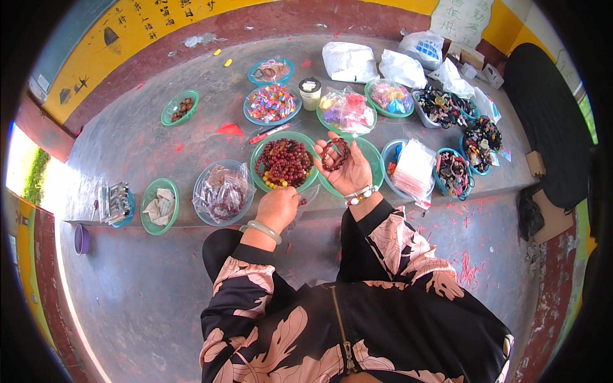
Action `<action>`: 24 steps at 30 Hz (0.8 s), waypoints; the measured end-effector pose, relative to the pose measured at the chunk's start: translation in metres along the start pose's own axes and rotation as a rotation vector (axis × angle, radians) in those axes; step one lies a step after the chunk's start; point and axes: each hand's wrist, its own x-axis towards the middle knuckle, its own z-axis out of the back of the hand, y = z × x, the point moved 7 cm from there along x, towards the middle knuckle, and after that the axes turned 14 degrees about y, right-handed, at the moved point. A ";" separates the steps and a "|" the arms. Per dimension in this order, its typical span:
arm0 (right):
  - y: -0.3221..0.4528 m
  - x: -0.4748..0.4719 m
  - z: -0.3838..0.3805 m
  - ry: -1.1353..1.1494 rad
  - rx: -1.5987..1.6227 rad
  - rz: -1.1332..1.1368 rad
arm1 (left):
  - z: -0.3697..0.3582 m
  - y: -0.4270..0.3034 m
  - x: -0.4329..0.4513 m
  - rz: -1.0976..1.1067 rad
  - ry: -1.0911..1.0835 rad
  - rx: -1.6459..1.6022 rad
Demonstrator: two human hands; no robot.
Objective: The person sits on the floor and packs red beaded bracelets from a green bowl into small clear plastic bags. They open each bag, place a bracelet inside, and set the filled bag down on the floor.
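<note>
My right hand [352, 167] is turned palm up with a dark red bead bracelet [334, 154] resting across its fingers. It hovers over a green plastic basin [372, 149]. My left hand [278, 209] is closed, back upward, at the near rim of another green basin [255, 176]. From that fist sticks out a small transparent plastic bag [310, 195], with a few dark red beads beside or inside it; I cannot tell which. Heaped dark red bead bracelets [287, 158], some with yellow beads, fill the basin just beyond my left hand.
A blue basin [196, 191] of bagged bracelets stands left, and one with stacked plastic bags [414, 165] right. Behind are a lidded cup [310, 93], a red-and-white marker [269, 133] and colourful small pieces [271, 103]. Hair ties [452, 167] fill basins at right. The concrete ledge's edge [182, 226] runs before my knees.
</note>
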 end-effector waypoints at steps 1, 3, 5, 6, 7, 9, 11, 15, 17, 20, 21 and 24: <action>0.000 0.000 0.002 0.012 0.001 -0.004 | 0.000 -0.001 0.000 0.004 0.008 0.011; 0.001 0.001 0.003 0.034 -0.010 -0.015 | 0.001 -0.002 0.000 0.015 0.024 0.032; 0.000 0.001 0.004 0.026 -0.052 -0.018 | 0.000 -0.001 0.000 0.013 0.017 0.033; 0.000 0.000 0.003 0.006 -0.089 -0.015 | 0.000 0.000 0.000 0.013 0.014 0.033; 0.000 0.000 0.002 -0.013 -0.127 -0.013 | 0.000 -0.001 -0.001 0.017 0.016 0.033; 0.000 0.000 0.005 0.007 -0.144 -0.015 | 0.001 -0.002 -0.001 0.025 0.020 0.035; 0.000 0.000 0.008 0.020 -0.151 -0.022 | 0.001 -0.001 -0.001 0.027 0.020 0.043; -0.001 0.001 0.009 0.017 -0.153 -0.027 | 0.002 -0.003 -0.002 0.040 0.028 0.046; -0.001 0.001 0.012 0.006 -0.160 -0.025 | 0.002 -0.003 -0.003 0.042 0.028 0.033; -0.001 -0.001 0.015 -0.039 -0.165 -0.026 | 0.003 -0.003 -0.004 0.055 0.027 0.021; 0.001 -0.002 0.019 -0.048 -0.169 -0.022 | 0.003 -0.003 -0.004 0.058 0.030 0.016; 0.006 -0.003 0.027 -0.110 -0.183 -0.001 | 0.003 -0.005 -0.004 0.057 0.041 0.017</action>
